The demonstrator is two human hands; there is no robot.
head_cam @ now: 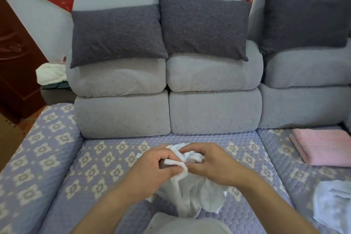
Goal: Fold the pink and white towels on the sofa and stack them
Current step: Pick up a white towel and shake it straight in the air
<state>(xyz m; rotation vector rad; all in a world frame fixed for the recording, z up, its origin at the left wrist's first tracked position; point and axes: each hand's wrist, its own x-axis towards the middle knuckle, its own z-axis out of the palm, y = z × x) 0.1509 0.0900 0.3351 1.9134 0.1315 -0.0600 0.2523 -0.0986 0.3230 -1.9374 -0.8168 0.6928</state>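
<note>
A crumpled white towel [191, 194] hangs bunched over the sofa seat [106, 161] in front of me. My left hand [152, 169] pinches its rolled edge from the left. My right hand [210, 163] grips the same bunched cloth from the right, and the two hands nearly touch. A folded pink towel [322, 146] lies flat on the seat at the far right. Another pale, unfolded towel [334, 201] lies crumpled at the lower right edge.
Grey back cushions [214, 112] and dark grey pillows [203, 24] line the back of the sofa. A white cloth [50, 74] sits on a side table beyond the left armrest [36, 157]. A pale cushion or garment [186, 224] fills the bottom middle.
</note>
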